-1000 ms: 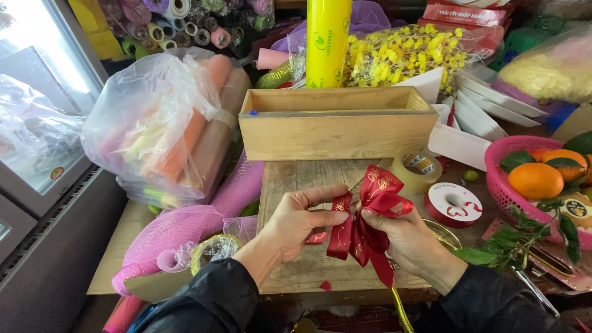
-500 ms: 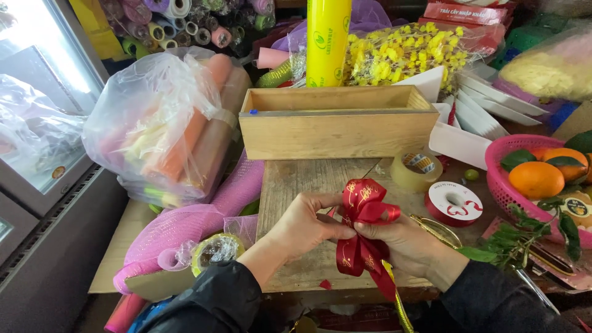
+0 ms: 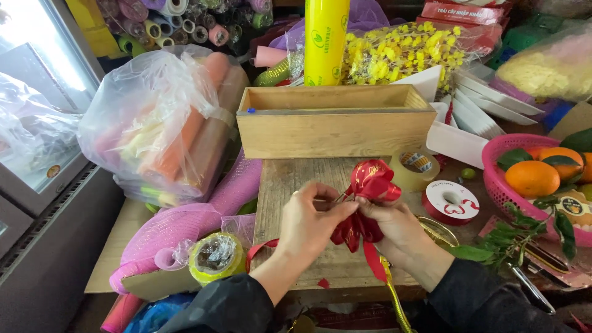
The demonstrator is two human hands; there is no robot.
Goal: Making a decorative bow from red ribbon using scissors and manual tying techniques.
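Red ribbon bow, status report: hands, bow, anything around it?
Left hand and right hand both pinching red ribbon bow. Bow held above wooden board. Tape roll close behind, not touching.

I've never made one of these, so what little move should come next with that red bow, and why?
Probably a tighter pinch at the bow's middle. Both hands meet there: the left hand and the right hand grip the red ribbon bow at its centre, above the wooden board. The loops fan out loosely and the tails hang free, so the gather looks unsecured.

A shiny red ribbon bow [image 3: 367, 198], loops upright, tails dangling over the wooden board [image 3: 290, 179].
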